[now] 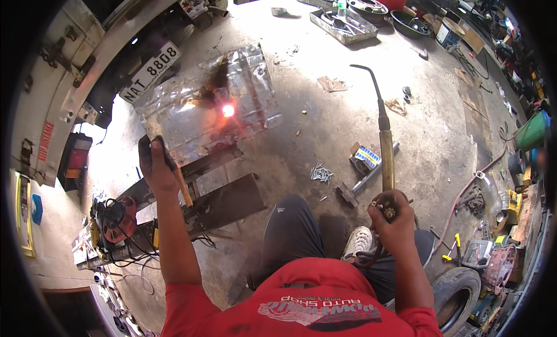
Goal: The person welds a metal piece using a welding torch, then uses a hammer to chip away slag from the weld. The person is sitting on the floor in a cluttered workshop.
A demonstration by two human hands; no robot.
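Head view: right fingers are gripping the torch, closed round its base, long axis pointing away, tip bending left; sheet is lying left, nearer the left fingers, whose hold I can't tell.

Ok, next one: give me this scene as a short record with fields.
Worked piece: dented silver metal sheet with a bright glowing spot
Right hand: gripping a long brass-coloured torch with bent dark tip
Left hand: by the sheet's near edge, beside a brown straight handle; grip unclear
Floor: scattered silver nails, metal hammer
Lower right: black rubber tyre
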